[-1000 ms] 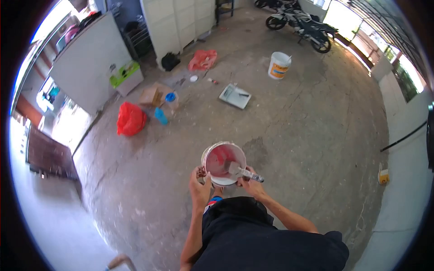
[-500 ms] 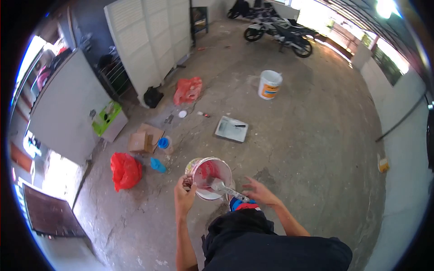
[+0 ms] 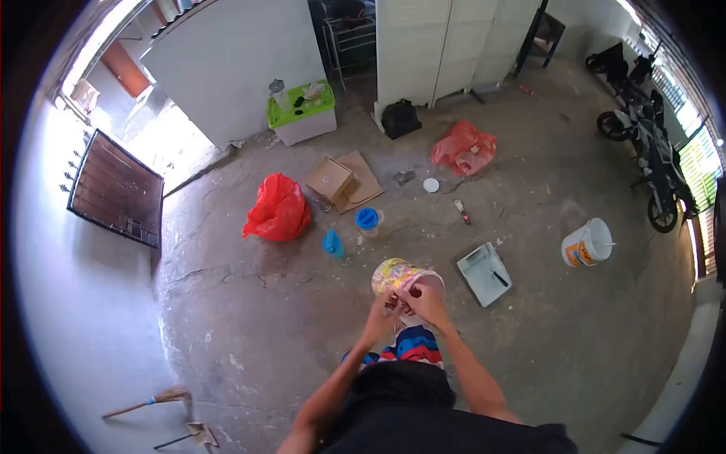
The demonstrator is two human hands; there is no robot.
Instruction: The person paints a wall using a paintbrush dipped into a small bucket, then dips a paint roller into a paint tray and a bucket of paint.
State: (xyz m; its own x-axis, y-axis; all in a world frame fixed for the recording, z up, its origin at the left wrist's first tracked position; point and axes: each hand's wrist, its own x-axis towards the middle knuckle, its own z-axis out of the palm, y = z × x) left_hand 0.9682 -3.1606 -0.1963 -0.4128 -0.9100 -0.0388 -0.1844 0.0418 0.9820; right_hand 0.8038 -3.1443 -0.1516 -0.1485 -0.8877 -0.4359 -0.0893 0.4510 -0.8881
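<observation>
A paint bucket [image 3: 392,275] with a yellow and pink patterned side tilts in front of me, its mouth turned to the right and toward my body. My left hand [image 3: 380,314] is closed at the near part of its rim, fingers curled. Right beside it, my right hand [image 3: 429,305] has its fingers bent and pinched on the same rim. Between the hands, small details are hidden by the fingers. The inside of the bucket is mostly covered by my right hand, and the tool seen in it earlier cannot be made out.
A paint tray [image 3: 476,281] with a dark-handled tool lies right of the bucket. Further right stands a white bucket [image 3: 599,240]. Ahead are a blue-lidded container [image 3: 367,219], a blue bottle [image 3: 333,244], a red bag [image 3: 278,209], cardboard [image 3: 361,183] and a brush [image 3: 462,212].
My view has swung left. My right hand has come from beside the tool handle to the bucket rim, next to my left hand. The bucket now shows more of its patterned side.
</observation>
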